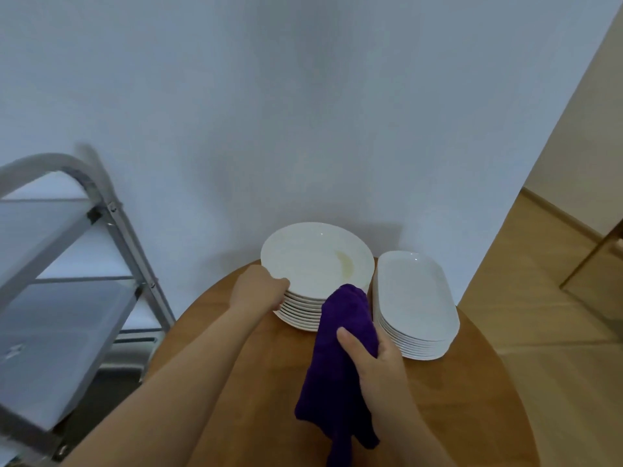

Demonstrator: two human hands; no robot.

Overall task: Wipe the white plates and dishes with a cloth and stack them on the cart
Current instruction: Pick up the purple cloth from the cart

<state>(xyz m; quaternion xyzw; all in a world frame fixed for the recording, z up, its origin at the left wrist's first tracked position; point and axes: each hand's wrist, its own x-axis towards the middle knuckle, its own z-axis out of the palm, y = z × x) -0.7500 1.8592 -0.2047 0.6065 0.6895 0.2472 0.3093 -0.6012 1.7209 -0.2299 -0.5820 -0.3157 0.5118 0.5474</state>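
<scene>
A stack of several round white plates (313, 261) stands at the far side of the round wooden table (256, 358); the top plate has a yellowish smear right of its middle. My left hand (258, 291) grips the near-left rim of the top plate, thumb on top. My right hand (374, 369) holds a purple cloth (340, 335), whose upper end touches the plate's near-right rim while the rest hangs down. A stack of several white oblong dishes (414, 298) sits just right of the round plates.
A grey metal cart (111, 230) with translucent shelves stands to the left of the table, against the white wall. Wooden floor and a chair leg (593, 261) show at the right.
</scene>
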